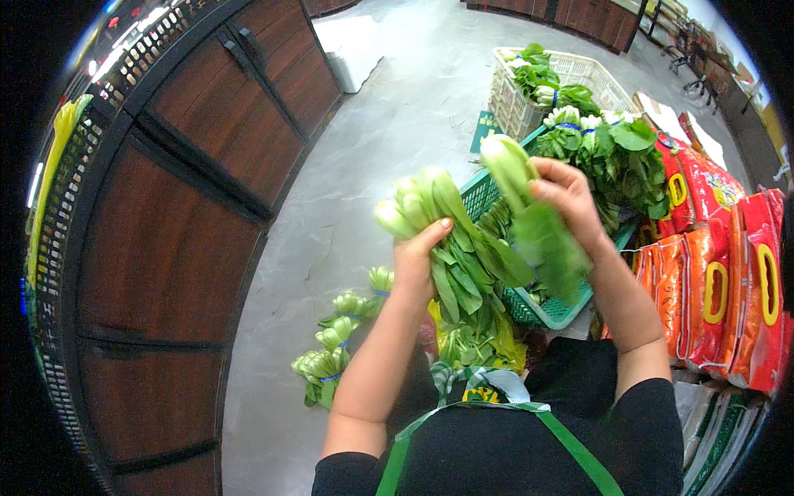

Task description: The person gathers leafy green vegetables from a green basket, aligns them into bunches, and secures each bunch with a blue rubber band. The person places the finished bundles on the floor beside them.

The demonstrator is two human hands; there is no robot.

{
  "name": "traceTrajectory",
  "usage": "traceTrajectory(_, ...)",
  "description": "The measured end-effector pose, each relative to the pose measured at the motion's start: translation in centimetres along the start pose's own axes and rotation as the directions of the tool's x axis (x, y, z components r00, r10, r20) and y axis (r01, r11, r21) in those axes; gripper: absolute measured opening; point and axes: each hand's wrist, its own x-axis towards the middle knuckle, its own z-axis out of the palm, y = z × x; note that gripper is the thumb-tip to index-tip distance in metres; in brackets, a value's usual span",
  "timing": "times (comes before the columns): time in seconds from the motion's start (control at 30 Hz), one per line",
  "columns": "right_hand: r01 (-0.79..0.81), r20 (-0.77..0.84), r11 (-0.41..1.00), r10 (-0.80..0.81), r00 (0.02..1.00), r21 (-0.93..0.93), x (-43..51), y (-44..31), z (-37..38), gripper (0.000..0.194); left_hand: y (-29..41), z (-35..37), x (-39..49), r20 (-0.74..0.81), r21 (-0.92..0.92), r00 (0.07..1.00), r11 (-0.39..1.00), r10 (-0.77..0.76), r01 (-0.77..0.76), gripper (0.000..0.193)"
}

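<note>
My left hand (419, 251) is closed around a bunch of bok choy (456, 248), its pale stem ends pointing up and to the left, the leaves hanging down. A single bok choy head (505, 167) is in my right hand (567, 192), just right of the bunch; its leaves are blurred. Under and behind my hands stands a green plastic crate (561, 313) with leafy greens inside. Banded greens (586, 133) with blue ties lie over the crate's far part. On the floor at the left, several bok choy bunches (335, 335) with blue ties sit in a row.
A white plastic crate (595, 68) with greens stands beyond the green one. Red and orange packaged sacks (713, 279) are stacked at the right. Dark wood-look cabinets (192, 186) line the left. A yellow bag (512, 347) with greens lies near my apron. A white box (356, 62) stands farther back.
</note>
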Motion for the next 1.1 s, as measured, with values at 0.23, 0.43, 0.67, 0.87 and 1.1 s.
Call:
traceTrajectory(0.23, 0.556, 0.072, 0.571, -0.656, 0.751, -0.604, -1.9, 3.3, 7.5, 0.018, -1.3, 0.5, -0.6, 0.05, -0.073, 0.997, 0.995, -0.065, 0.069, 0.035)
traceTrajectory(0.43, 0.456, -0.012, 0.778, -0.51, 0.86, -0.432, -2.0, 3.5, 6.8, 0.013, -0.4, -0.1, -0.7, 0.141, -0.217, 0.955, 0.934, -0.259, 0.285, 0.036)
traceTrajectory(0.67, 0.315, 0.011, 0.906, -0.325, 0.946, -0.284, -1.7, 3.4, 6.5, 0.013, -0.4, 0.3, -0.7, 0.183, -0.158, 0.982, 0.985, -0.04, 0.069, 0.046)
traceTrajectory(0.87, 0.417, 0.077, 0.719, -0.455, 0.887, -0.557, -2.0, 2.9, 7.5, 0.014, -0.1, 0.4, -0.4, 0.286, -0.145, 0.956, 0.989, 0.066, -0.025, 0.055)
traceTrajectory(1.1, 0.527, 0.215, 0.512, -0.549, 0.808, -0.678, -2.5, 1.8, 8.2, 0.019, 0.4, 0.8, -0.6, 0.205, -0.059, 0.971, 0.992, 0.121, -0.111, 0.046)
